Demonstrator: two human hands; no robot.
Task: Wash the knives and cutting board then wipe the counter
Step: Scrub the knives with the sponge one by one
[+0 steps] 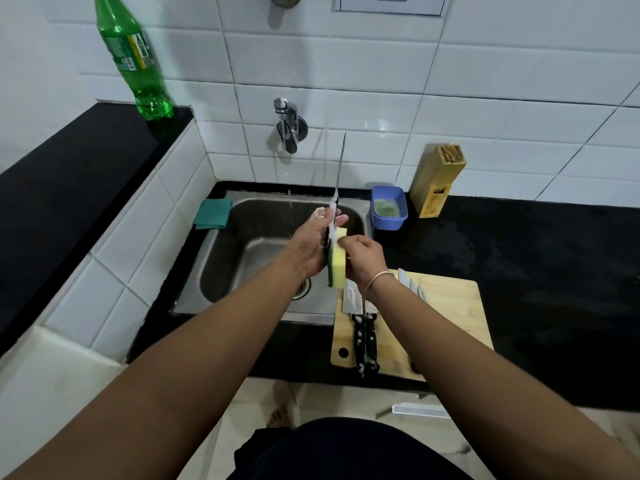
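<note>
Over the steel sink, my left hand grips the handle of a long knife whose soapy blade points up and away toward the wall. My right hand holds a yellow and green sponge pressed against the knife near the handle. On the wooden cutting board to the right of the sink lie several other knives: two black-handled soapy ones and smaller blades partly hidden by my right wrist.
A wall tap runs a thin stream into the sink. A teal cloth lies at the sink's back left corner. A blue tub of soap and a wooden knife block stand on the black counter. A green bottle stands on the left ledge.
</note>
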